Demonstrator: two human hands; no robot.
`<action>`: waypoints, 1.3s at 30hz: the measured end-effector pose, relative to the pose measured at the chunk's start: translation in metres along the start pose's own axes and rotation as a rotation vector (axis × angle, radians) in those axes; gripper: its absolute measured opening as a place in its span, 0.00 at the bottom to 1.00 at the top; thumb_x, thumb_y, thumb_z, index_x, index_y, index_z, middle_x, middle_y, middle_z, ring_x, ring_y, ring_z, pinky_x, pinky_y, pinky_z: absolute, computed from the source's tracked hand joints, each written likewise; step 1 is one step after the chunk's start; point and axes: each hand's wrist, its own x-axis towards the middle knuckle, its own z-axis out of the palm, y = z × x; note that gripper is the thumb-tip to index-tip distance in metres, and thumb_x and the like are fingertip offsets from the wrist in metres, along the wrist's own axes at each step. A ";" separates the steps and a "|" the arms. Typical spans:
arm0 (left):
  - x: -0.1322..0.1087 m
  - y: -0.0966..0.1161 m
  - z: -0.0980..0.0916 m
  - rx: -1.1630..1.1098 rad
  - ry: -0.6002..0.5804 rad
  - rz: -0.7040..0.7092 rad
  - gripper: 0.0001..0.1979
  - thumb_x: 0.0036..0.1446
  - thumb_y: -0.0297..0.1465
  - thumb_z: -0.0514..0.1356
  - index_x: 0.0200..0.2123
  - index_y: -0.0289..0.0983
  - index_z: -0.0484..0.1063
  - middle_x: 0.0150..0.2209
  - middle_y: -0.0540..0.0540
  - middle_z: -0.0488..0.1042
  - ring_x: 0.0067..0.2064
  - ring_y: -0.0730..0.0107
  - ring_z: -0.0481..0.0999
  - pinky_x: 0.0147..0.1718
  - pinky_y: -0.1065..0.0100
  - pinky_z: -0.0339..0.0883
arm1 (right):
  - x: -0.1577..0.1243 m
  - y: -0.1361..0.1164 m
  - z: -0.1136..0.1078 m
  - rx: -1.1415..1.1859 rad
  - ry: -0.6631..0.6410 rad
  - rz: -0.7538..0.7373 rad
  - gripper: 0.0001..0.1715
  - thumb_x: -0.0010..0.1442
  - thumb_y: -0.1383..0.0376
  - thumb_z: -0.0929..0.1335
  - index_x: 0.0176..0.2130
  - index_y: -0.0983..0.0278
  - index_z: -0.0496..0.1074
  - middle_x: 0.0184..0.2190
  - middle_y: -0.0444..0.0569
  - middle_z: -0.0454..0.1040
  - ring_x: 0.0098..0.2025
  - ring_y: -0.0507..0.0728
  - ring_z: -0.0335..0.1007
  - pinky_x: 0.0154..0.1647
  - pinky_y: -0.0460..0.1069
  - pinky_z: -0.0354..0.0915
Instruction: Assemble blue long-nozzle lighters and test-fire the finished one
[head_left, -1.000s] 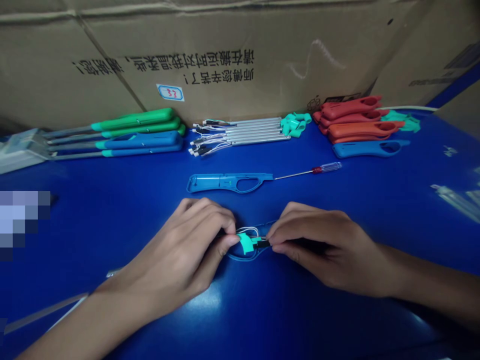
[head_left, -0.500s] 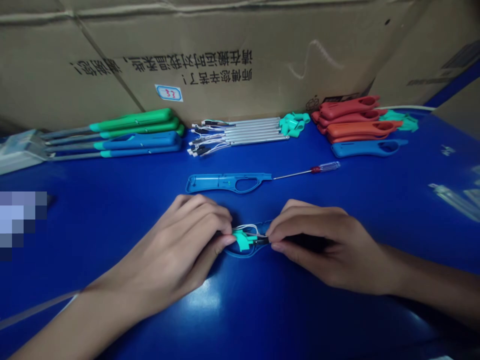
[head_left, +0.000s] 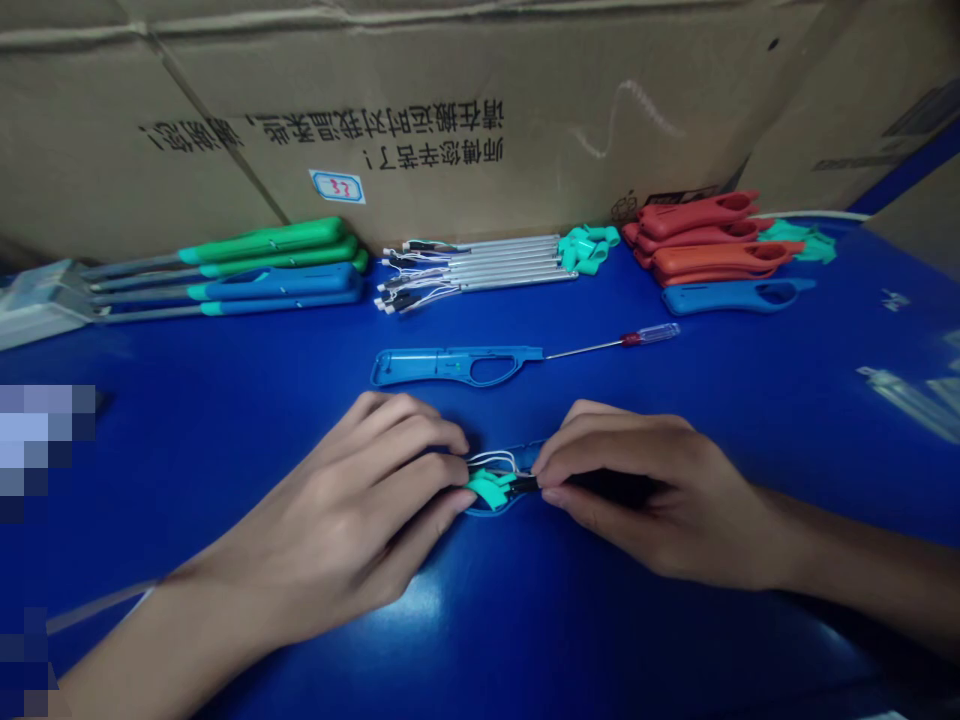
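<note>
A blue lighter shell half (head_left: 491,511) lies on the table in front of me, largely covered by both hands. Over it, my left hand (head_left: 390,500) pinches the left side of a teal trigger (head_left: 491,488) between thumb and fingers. My right hand (head_left: 637,490) has thumb and forefinger closed on a small black part (head_left: 525,483) that adjoins the trigger. White wires (head_left: 495,455) arch above the trigger between the two hands. Behind them rests the other blue shell half (head_left: 450,367), its inner side up.
A screwdriver (head_left: 651,335) touches that rear half. Along the cardboard box (head_left: 450,60) lie assembled lighters (head_left: 277,240) at left, metal tubes with wires (head_left: 510,265), teal triggers (head_left: 589,247), and red, orange and blue shells (head_left: 712,260). Blurred clear parts (head_left: 911,400) lie at far right.
The teal trigger has tilted and shifted slightly right over the shell. My left fingers have moved a little with it. My right hand stays almost where it was.
</note>
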 end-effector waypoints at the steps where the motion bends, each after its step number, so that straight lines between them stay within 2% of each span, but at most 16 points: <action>1: 0.000 0.000 0.000 0.000 0.005 0.001 0.03 0.62 0.23 0.59 0.39 0.35 0.71 0.43 0.43 0.72 0.46 0.62 0.69 0.44 0.58 0.63 | 0.000 0.000 0.000 0.000 -0.001 0.003 0.06 0.60 0.76 0.68 0.38 0.70 0.75 0.34 0.50 0.77 0.37 0.50 0.70 0.40 0.46 0.67; 7: -0.001 0.000 0.000 -0.021 -0.012 0.003 0.05 0.62 0.21 0.58 0.40 0.35 0.71 0.43 0.43 0.72 0.46 0.62 0.69 0.44 0.58 0.63 | 0.000 0.001 -0.001 -0.009 -0.007 0.013 0.06 0.60 0.76 0.68 0.38 0.69 0.75 0.33 0.49 0.77 0.36 0.50 0.70 0.40 0.46 0.67; 16: -0.002 -0.001 0.000 -0.043 0.049 -0.004 0.06 0.59 0.20 0.60 0.39 0.35 0.71 0.43 0.43 0.72 0.45 0.62 0.70 0.44 0.58 0.64 | 0.000 0.001 0.000 -0.005 0.007 0.001 0.06 0.60 0.76 0.68 0.38 0.69 0.75 0.34 0.50 0.77 0.36 0.50 0.71 0.40 0.47 0.68; 29: -0.001 -0.001 0.001 -0.092 -0.047 -0.045 0.07 0.62 0.22 0.57 0.41 0.37 0.72 0.44 0.44 0.73 0.47 0.62 0.70 0.46 0.59 0.65 | 0.002 -0.001 -0.001 -0.002 -0.006 0.014 0.07 0.61 0.74 0.67 0.39 0.64 0.74 0.33 0.48 0.77 0.36 0.51 0.71 0.39 0.48 0.69; 35: -0.001 -0.001 -0.001 -0.058 -0.022 -0.012 0.07 0.62 0.21 0.57 0.42 0.35 0.71 0.43 0.43 0.73 0.47 0.62 0.71 0.45 0.59 0.65 | 0.001 -0.001 -0.001 -0.007 -0.011 0.016 0.08 0.61 0.75 0.68 0.39 0.64 0.74 0.34 0.48 0.77 0.36 0.51 0.71 0.40 0.48 0.69; 39: -0.003 0.001 -0.005 -0.015 0.035 0.009 0.07 0.60 0.20 0.59 0.40 0.35 0.71 0.43 0.43 0.73 0.45 0.61 0.71 0.44 0.57 0.65 | 0.001 0.001 0.000 -0.005 0.022 -0.007 0.08 0.61 0.75 0.68 0.39 0.64 0.74 0.34 0.48 0.78 0.36 0.52 0.72 0.40 0.48 0.69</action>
